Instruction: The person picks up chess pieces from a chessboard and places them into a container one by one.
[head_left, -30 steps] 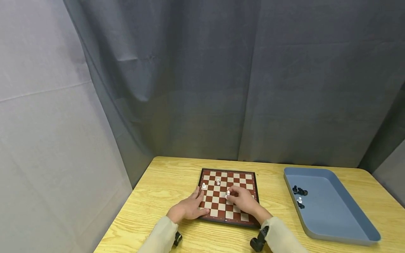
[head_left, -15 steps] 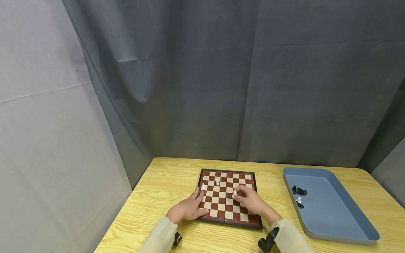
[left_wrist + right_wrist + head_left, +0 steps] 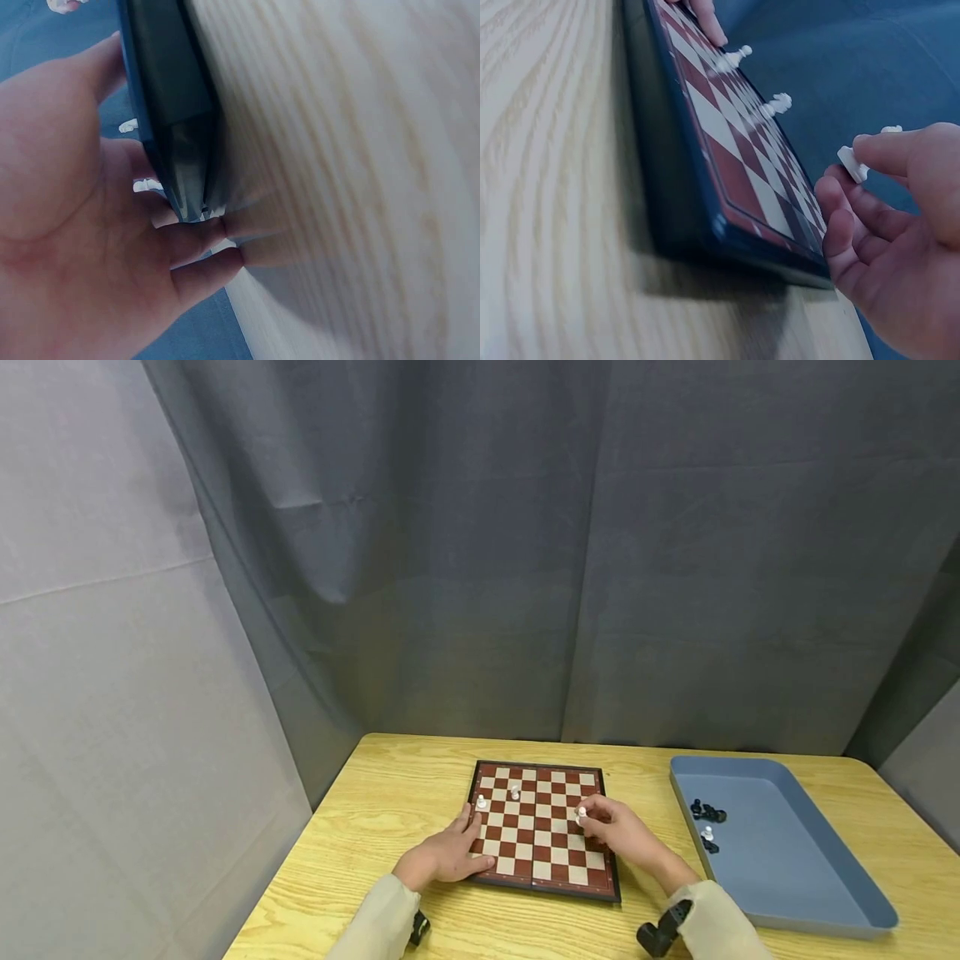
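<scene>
A chessboard (image 3: 517, 849) with red and cream squares lies on the table. My left hand (image 3: 442, 852) rests at its near left side, fingers spread along the edge and thumb on the front corner. Over the board's right side, my right hand (image 3: 618, 831) pinches a white chess piece (image 3: 853, 163) between thumb and fingers. The piece's base shows in the right wrist view, tilted and raised off the squares; fingers hide its middle. A white pawn (image 3: 482, 802) stands near the left edge of the board, and a white knight (image 3: 778, 103) stands farther in.
To the right on the wooden table (image 3: 390, 777) is a blue-grey tray (image 3: 787, 860) with raised walls. Several black chess pieces (image 3: 708, 812) and a white piece (image 3: 707, 833) lie along its left side. A grey curtain (image 3: 480, 568) hangs behind the table.
My right hand has moved right across the board, carrying the white chess piece from near the middle fold toward the right edge. The left hand has stayed in place.
</scene>
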Demonstrator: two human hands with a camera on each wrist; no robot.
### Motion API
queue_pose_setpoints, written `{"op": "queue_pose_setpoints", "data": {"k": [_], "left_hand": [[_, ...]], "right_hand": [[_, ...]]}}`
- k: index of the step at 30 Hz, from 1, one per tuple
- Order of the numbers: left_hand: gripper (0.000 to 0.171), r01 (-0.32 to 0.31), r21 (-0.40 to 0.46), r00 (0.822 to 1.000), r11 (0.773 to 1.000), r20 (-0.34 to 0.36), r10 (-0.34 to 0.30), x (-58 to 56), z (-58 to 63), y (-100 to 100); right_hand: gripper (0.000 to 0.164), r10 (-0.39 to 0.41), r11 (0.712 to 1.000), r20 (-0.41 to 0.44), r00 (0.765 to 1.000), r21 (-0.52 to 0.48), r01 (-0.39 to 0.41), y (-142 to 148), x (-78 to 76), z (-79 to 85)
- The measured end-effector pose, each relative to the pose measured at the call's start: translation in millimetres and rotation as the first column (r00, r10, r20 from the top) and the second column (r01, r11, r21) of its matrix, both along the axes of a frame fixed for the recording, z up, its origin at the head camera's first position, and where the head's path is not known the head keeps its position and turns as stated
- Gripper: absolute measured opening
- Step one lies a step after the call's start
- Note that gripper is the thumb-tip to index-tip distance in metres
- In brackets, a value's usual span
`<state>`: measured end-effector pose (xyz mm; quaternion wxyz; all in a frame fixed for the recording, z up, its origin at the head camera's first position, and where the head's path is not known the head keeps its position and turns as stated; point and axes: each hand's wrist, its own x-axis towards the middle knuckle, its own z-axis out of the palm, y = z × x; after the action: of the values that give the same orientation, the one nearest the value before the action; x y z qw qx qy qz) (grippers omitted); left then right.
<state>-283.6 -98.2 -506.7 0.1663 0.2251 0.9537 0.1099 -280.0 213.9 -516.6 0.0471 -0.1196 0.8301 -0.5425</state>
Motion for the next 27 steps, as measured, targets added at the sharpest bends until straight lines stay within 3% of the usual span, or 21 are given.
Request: {"op": "queue_pose_setpoints", "data": {"k": [13, 27], "left_hand": [[0.082, -0.002, -0.004, 1.0, 1.0, 0.013, 0.002, -2.2, -2.5, -1.0], [0.082, 0.0, 0.003, 1.0, 1.0, 0.014, 0.0, -0.3, -0.3, -0.9]], "right_hand": [[0.025, -0.034, 0.999, -0.031, 0.999, -0.025, 0.033, 44.4, 6.0, 15.2], [0.032, -0.128, 0.991, -0.058, 0.99, 0.035, 0.13, 91.1, 10.5, 22.7]]}}
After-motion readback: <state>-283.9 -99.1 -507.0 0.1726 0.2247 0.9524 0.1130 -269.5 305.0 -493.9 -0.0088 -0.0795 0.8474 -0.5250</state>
